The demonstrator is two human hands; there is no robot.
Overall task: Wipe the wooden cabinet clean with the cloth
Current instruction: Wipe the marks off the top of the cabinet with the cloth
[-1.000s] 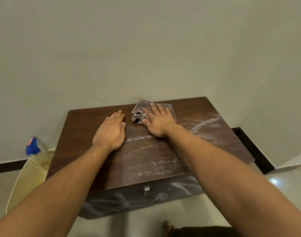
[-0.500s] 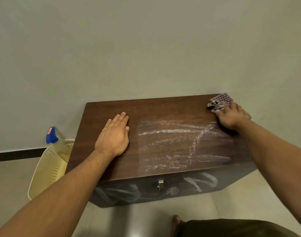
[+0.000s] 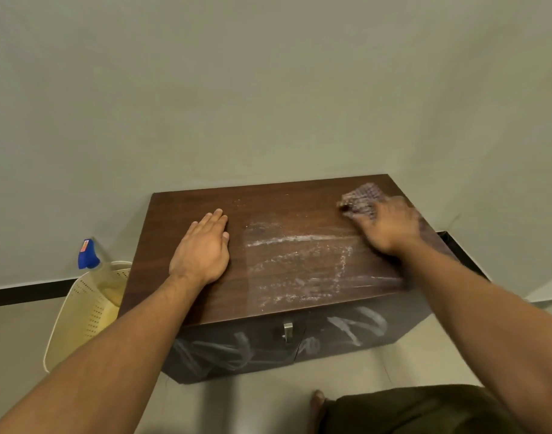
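The dark wooden cabinet (image 3: 174, 220) stands against the wall, its top streaked with white smears in the middle and right. A checked cloth (image 3: 361, 198) lies near the back right corner of the top. My right hand (image 3: 389, 225) presses on the cloth, blurred by motion, with most of the cloth under its fingers. My left hand (image 3: 204, 249) rests flat on the top's left half, fingers together, holding nothing. White smears also mark the cabinet's front doors around a metal handle (image 3: 287, 330).
A cream perforated basket (image 3: 80, 314) sits on the floor left of the cabinet, with a blue-topped spray bottle (image 3: 86, 255) in it. A black skirting strip (image 3: 456, 245) runs along the wall at right. My bare foot (image 3: 317, 399) stands on the tiled floor in front.
My right hand swept the cloth from the back middle of the top across to the back right corner. My left hand stayed flat in place.
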